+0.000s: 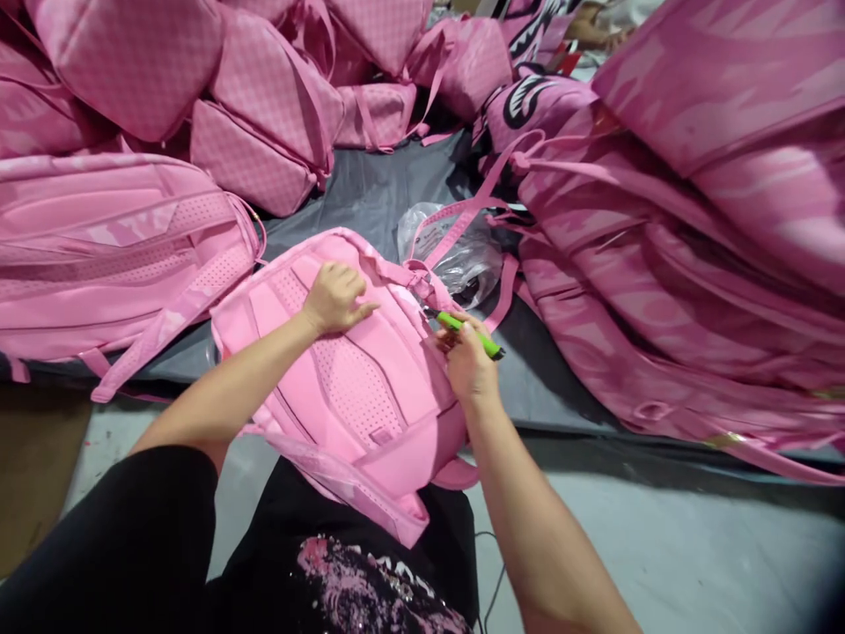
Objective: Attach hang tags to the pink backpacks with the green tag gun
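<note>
A pink backpack [356, 387] is being kept back-panel up, partly on the lap and partly on the edge of a grey sheet [370, 189]. It is being pressed down near its top by the left hand [335, 298], whose fingers are being held loosely curled against the padded panel, with nothing gripped. A green lighter [470, 334] is being gripped in the right hand [467, 363], the fingers closed round its lower end, just beside the backpack's right shoulder-strap attachment. The lighter's tip is being pointed toward the strap [422, 282]; whether a flame is being made cannot be told.

A crumpled clear plastic bag [459, 255] is being left just beyond the backpack, under a loose pink strap. Checked pink backpacks [264, 97] are being kept piled at the far side, a padded one [112, 246] at the left, and striped pink ones [693, 238] stacked at the right.
</note>
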Available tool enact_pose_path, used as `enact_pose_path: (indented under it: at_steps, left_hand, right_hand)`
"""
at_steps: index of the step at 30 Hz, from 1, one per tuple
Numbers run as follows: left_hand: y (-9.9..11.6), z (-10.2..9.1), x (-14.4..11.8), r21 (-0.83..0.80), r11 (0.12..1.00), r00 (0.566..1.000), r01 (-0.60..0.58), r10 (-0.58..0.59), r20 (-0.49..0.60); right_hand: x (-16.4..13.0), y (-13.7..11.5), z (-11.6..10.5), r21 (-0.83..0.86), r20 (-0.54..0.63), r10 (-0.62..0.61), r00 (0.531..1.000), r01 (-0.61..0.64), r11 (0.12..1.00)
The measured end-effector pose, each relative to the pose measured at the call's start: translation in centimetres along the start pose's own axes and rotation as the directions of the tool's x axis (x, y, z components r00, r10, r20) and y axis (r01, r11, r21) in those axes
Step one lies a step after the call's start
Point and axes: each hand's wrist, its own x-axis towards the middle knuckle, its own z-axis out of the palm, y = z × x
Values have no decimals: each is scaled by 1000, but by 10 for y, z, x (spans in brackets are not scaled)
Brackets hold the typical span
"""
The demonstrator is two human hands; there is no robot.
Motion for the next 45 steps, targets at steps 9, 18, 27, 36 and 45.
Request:
enact_pose_path:
  at_steps: [9, 18, 27, 36, 45]
  left_hand:
    - [31, -31, 7, -54, 997, 946, -59, 73, 317]
    - [56, -41, 25, -58, 997, 865, 55, -18, 501]
    - [-1, -65, 34, 68, 985, 882, -160, 112, 457]
    - [49, -54, 9, 23, 998, 928, -62, 49, 369]
    - [69, -38, -19, -9, 1000, 995, 19, -18, 101]
  right_hand:
    - [-54, 10, 2, -92, -94, -28, 995, 19, 996]
    - [-35, -1, 32, -322, -80, -213, 974, 177, 930]
    - [-37, 28, 12, -325, -7, -238, 971, 223, 919]
    - [-36, -4, 25, -371, -45, -269, 962, 234, 899]
    - [-17, -15, 42, -546, 12, -213, 977, 185, 817]
